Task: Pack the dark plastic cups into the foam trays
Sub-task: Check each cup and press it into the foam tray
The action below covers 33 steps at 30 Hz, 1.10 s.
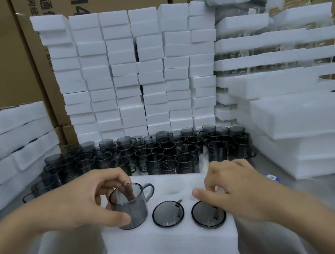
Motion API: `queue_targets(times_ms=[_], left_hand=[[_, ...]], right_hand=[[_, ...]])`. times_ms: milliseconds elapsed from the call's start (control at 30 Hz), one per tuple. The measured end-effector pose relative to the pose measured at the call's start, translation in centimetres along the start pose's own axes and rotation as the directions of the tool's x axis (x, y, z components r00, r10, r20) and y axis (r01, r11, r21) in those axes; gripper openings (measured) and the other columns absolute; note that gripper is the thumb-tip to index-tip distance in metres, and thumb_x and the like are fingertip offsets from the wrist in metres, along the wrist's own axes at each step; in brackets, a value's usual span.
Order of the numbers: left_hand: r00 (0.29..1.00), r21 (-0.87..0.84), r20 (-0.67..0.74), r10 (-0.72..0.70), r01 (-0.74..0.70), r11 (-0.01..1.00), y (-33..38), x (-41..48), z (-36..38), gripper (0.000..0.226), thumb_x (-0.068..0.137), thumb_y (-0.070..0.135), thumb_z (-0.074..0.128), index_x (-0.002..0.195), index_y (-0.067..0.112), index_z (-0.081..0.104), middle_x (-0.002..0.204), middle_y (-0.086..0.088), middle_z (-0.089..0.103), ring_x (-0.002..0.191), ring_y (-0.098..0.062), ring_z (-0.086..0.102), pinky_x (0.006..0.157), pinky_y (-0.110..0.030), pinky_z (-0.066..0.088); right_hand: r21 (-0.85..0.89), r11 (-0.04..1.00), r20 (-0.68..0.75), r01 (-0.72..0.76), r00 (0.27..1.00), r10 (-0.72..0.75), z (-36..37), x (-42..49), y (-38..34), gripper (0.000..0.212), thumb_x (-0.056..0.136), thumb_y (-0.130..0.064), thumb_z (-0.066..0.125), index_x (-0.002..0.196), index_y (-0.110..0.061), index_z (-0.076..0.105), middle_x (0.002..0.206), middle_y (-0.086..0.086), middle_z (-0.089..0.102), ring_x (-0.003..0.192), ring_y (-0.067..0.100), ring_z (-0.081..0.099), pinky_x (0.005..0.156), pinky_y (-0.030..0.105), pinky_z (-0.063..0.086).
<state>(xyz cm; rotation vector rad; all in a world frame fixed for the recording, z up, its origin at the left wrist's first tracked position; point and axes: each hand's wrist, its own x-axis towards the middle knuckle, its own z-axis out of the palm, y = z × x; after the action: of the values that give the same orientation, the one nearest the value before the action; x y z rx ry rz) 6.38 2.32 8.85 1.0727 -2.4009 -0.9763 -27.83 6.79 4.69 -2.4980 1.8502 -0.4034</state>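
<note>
The left hand [89, 198] pinches a dark cup [129, 207], fingers inside its rim, thumb outside, over the foam tray [171, 242]. The right hand [237, 188], fingers curled, presses a seated cup [207, 215].

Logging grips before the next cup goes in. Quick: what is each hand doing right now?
Left hand: closed on a dark cup, partly in its foam tray hole.
Right hand: holding nothing, fingers pressing a seated cup.
</note>
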Motion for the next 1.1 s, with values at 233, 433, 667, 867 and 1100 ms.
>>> queue_targets(times_ms=[233,433,667,867,1100], left_hand=[[0.999,0.1,-0.044,-0.016,0.02,0.995,0.8,-0.2,0.2,0.04,0.079,0.045,0.09,0.114,0.04,0.072,0.105,0.01,0.073,0.085,-0.011,0.067,0.076,-0.034,0.052],[0.99,0.356,-0.132,0.045,0.005,0.935,1.0,0.2,2.2,0.043,0.076,0.056,0.084,0.115,0.052,0.065,0.111,0.025,0.063,0.099,0.002,0.062,0.079,-0.013,0.048],[0.984,0.46,-0.166,0.065,0.019,0.888,1.3,0.6,4.6,0.068,0.075,0.095,0.051,0.138,0.081,0.033,0.143,0.057,0.035,0.13,0.032,0.03,0.104,-0.017,0.038],[0.997,0.295,-0.07,0.039,-0.017,0.955,1.4,0.8,3.3,0.048,0.093,0.059,0.074,0.135,0.071,0.054,0.142,0.047,0.052,0.134,0.021,0.046,0.112,-0.023,0.036],[0.986,0.317,-0.166,-0.024,0.076,0.945,0.7,1.3,4.8,0.051,0.08,0.084,0.056,0.13,0.077,0.05,0.137,0.052,0.048,0.128,0.025,0.044,0.114,-0.029,0.041]], right_hand=[[-0.033,0.999,-0.011,-0.008,1.0,0.008,-0.2,0.1,0.4,0.067,0.093,-0.078,0.026,0.071,-0.022,0.057,0.089,-0.008,0.047,0.09,0.003,0.048,0.103,0.031,0.027],[-0.004,1.0,-0.018,-0.016,1.0,0.016,-0.2,0.1,0.3,0.057,0.098,-0.073,0.035,0.07,-0.026,0.052,0.09,-0.008,0.047,0.091,0.002,0.049,0.105,0.031,0.029],[0.03,1.0,-0.037,-0.006,0.999,0.007,-0.1,0.1,0.6,0.053,0.098,-0.073,0.039,0.072,-0.028,0.051,0.092,-0.009,0.05,0.09,0.0,0.049,0.102,0.032,0.033],[0.07,0.997,-0.045,0.008,0.999,-0.005,-0.1,0.1,0.8,0.052,0.097,-0.073,0.043,0.072,-0.028,0.05,0.093,-0.008,0.052,0.089,-0.002,0.049,0.092,0.028,0.031],[0.092,0.996,-0.046,0.004,0.999,0.001,0.0,0.1,0.8,0.052,0.097,-0.073,0.043,0.072,-0.028,0.05,0.092,-0.009,0.051,0.093,-0.007,0.047,0.089,0.028,0.029]])
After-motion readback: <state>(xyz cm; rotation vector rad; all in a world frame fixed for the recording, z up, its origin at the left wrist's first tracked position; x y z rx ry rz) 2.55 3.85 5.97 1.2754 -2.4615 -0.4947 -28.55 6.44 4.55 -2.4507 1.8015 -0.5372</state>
